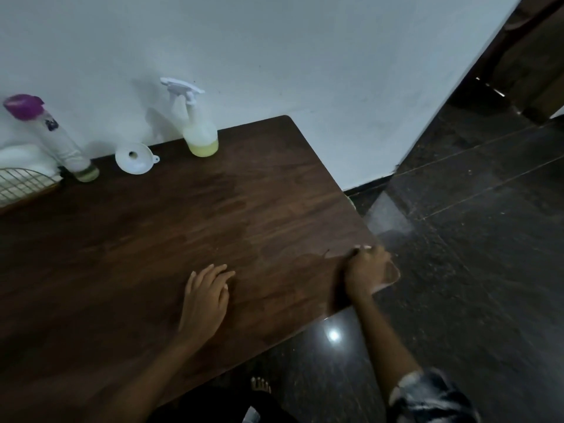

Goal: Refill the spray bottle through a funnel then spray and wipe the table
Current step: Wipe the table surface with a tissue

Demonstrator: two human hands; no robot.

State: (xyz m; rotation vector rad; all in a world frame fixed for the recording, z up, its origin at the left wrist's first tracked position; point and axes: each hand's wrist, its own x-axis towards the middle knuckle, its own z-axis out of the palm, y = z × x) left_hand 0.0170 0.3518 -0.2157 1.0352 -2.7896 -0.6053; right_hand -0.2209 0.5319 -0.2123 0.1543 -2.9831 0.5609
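Spray bottle (200, 129): upright at wall edge of surface (152, 239), part-filled, likely parked clear of wiping | funnel (134, 157): just left of bottle | hands: left hand (207, 294) flat, relaxed, apparently bracing, well in front of bottle | right hand (366, 267) curled at corner farthest from bottle, blurred, grasp cannot be told

Dim light, glare on floor (333, 335), right hand (366, 268) blurred, edges bowed

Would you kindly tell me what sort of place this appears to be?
Probably a room in a home: a dark wooden table stands against a plain white wall, the floor is polished dark tile, and a spray bottle and a funnel sit at the table's back edge.
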